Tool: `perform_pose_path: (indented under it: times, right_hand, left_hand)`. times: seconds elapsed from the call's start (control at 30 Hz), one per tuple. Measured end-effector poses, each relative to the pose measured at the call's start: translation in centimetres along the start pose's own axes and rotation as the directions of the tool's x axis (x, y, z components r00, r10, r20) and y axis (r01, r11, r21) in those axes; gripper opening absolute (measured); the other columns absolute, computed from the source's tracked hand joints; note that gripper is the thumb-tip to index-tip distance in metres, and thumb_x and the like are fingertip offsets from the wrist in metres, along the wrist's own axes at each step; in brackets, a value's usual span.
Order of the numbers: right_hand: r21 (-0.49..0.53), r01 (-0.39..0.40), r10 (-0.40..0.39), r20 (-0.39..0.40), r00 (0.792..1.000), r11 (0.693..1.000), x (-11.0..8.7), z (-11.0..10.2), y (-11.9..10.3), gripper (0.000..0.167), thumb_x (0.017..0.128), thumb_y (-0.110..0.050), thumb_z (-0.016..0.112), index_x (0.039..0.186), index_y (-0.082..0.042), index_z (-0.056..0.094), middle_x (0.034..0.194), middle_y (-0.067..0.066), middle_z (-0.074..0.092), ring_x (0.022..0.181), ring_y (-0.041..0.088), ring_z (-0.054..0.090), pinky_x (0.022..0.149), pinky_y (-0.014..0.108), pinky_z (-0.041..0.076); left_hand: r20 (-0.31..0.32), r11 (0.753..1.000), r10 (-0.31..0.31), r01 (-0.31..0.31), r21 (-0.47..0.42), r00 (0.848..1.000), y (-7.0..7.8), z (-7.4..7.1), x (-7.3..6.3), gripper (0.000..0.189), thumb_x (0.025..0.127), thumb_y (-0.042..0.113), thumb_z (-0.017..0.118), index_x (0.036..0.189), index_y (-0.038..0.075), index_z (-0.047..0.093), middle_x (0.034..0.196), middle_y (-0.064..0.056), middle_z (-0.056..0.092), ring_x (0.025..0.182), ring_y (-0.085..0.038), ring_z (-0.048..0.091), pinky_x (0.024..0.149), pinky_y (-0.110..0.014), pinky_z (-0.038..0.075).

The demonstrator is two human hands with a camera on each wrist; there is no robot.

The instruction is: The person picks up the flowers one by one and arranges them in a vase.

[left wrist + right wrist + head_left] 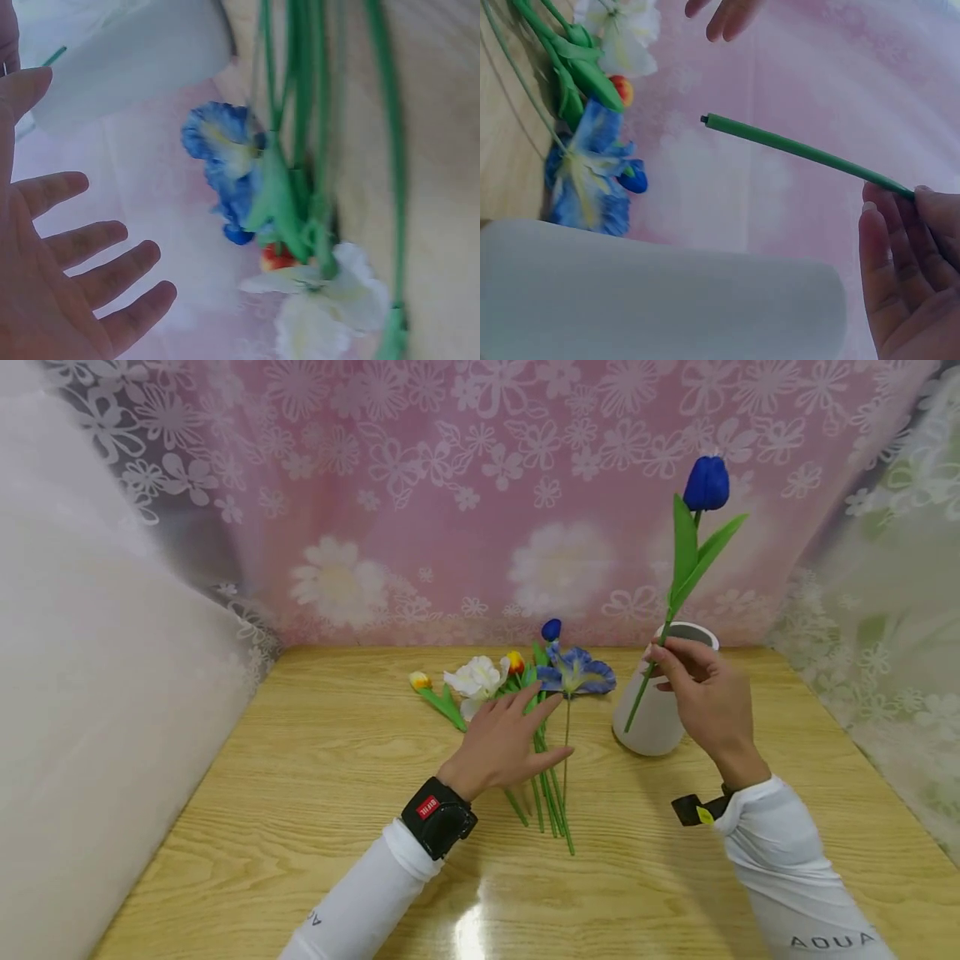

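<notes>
My right hand (708, 693) pinches the green stem of a blue artificial tulip (707, 485) between thumb and fingers. The tulip stands nearly upright, its bloom high and its lower stem end in front of a white vase (651, 718). In the right wrist view the cut end of the stem (780, 144) points away from the fingers, beside the vase (660, 292). My left hand (506, 739) is spread with straight fingers above the loose flowers, holding nothing. Beneath it lie a white flower (477, 678), a blue iris (576, 672) and several green stems (300, 97).
A yellow-tipped tulip (420, 681) lies left of the white flower, and a red-yellow tulip (515, 662) and another blue tulip (551, 629) lie behind. The wooden table (315, 827) ends at a pink floral curtain (435, 527). White cloth hangs at the left.
</notes>
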State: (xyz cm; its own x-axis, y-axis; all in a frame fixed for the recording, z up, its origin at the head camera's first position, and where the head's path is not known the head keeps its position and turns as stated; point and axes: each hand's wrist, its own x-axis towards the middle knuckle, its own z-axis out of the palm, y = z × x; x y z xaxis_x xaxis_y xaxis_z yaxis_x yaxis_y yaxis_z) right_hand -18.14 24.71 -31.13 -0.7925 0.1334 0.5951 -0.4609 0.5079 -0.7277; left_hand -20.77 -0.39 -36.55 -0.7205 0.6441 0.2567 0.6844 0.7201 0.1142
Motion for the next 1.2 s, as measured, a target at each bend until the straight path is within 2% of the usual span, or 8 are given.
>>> perform_pose_path:
  times: [0.2,0.4,0.53,0.7,0.8,0.9,0.97,1.2]
  right_hand:
    - [0.055,0.066,-0.062,-0.074,0.995,0.996,1.4,-1.2,-0.8,0.023,0.092,-0.006,0.064,0.111,0.005,0.069,0.096,0.0,0.07,0.078,0.008,0.067,0.066,0.017,0.053]
    - [0.081,0.078,-0.066,-0.142,0.988,0.994,2.5,-2.4,-1.4,0.021,0.091,-0.007,0.064,0.11,0.003,0.07,0.091,0.0,0.071,0.075,0.009,0.067,0.066,0.017,0.053]
    - [0.165,0.089,-0.058,-0.184,0.981,0.982,3.3,-3.1,-1.9,0.021,0.09,-0.004,0.064,0.107,0.006,0.07,0.091,0.002,0.071,0.074,0.011,0.067,0.067,0.018,0.053]
    - [0.199,0.131,-0.082,-0.236,0.968,0.971,4.2,-3.6,-2.8,0.019,0.09,-0.003,0.065,0.105,0.008,0.07,0.09,0.007,0.071,0.076,0.013,0.067,0.068,0.018,0.053]
    - [0.293,0.154,-0.075,-0.265,0.961,0.944,4.5,-3.9,-3.3,0.019,0.088,-0.001,0.066,0.103,0.01,0.07,0.086,0.01,0.071,0.073,0.015,0.067,0.068,0.019,0.053]
    - [0.416,0.172,-0.052,-0.283,0.958,0.893,4.8,-4.4,-3.7,0.019,0.086,0.001,0.068,0.101,0.013,0.068,0.084,0.013,0.07,0.071,0.017,0.067,0.066,0.019,0.053]
    - [0.449,0.187,-0.05,-0.299,0.953,0.874,5.0,-4.7,-3.9,0.02,0.085,0.002,0.069,0.1,0.015,0.068,0.083,0.013,0.07,0.07,0.017,0.068,0.066,0.019,0.053]
    - [0.41,0.208,-0.046,-0.371,0.927,0.888,5.3,-5.5,-4.1,0.021,0.084,-0.001,0.071,0.098,0.014,0.069,0.083,0.015,0.07,0.07,0.018,0.068,0.066,0.019,0.054]
  left_hand:
    - [-0.057,0.998,0.048,-0.045,0.051,0.997,0.9,-1.1,1.7,0.071,0.091,0.066,0.043,0.149,0.025,0.035,0.153,-0.007,0.03,0.13,-0.027,0.041,0.102,-0.045,0.036]
    - [-0.084,0.997,0.056,-0.052,0.048,0.995,1.1,-1.5,2.5,0.07,0.091,0.065,0.045,0.149,0.025,0.037,0.151,-0.008,0.033,0.128,-0.028,0.043,0.1,-0.046,0.038]
    - [-0.119,0.996,0.081,-0.077,0.046,0.99,1.1,-1.8,3.0,0.07,0.091,0.064,0.047,0.147,0.023,0.04,0.151,-0.008,0.033,0.125,-0.027,0.046,0.099,-0.045,0.039]
    - [-0.095,0.996,0.079,-0.076,0.038,0.992,1.3,-2.1,3.7,0.071,0.092,0.064,0.045,0.15,0.024,0.035,0.153,-0.007,0.03,0.128,-0.028,0.043,0.101,-0.045,0.036]
    - [-0.09,0.997,0.081,-0.079,0.019,0.993,1.4,-2.2,4.0,0.071,0.092,0.063,0.045,0.15,0.024,0.034,0.153,-0.008,0.03,0.129,-0.028,0.041,0.101,-0.047,0.037]
    - [-0.102,0.996,0.087,-0.088,-0.001,0.991,1.6,-2.2,4.4,0.071,0.092,0.063,0.046,0.149,0.023,0.036,0.152,-0.009,0.032,0.13,-0.028,0.041,0.101,-0.048,0.036]
    - [-0.114,0.995,0.092,-0.094,-0.017,0.989,1.8,-2.3,4.7,0.07,0.092,0.062,0.047,0.148,0.022,0.038,0.151,-0.009,0.033,0.13,-0.029,0.04,0.101,-0.048,0.036]
    - [-0.136,0.993,0.112,-0.116,-0.02,0.984,2.4,-2.6,5.8,0.07,0.091,0.062,0.049,0.147,0.02,0.039,0.15,-0.006,0.034,0.131,-0.027,0.04,0.101,-0.048,0.037]
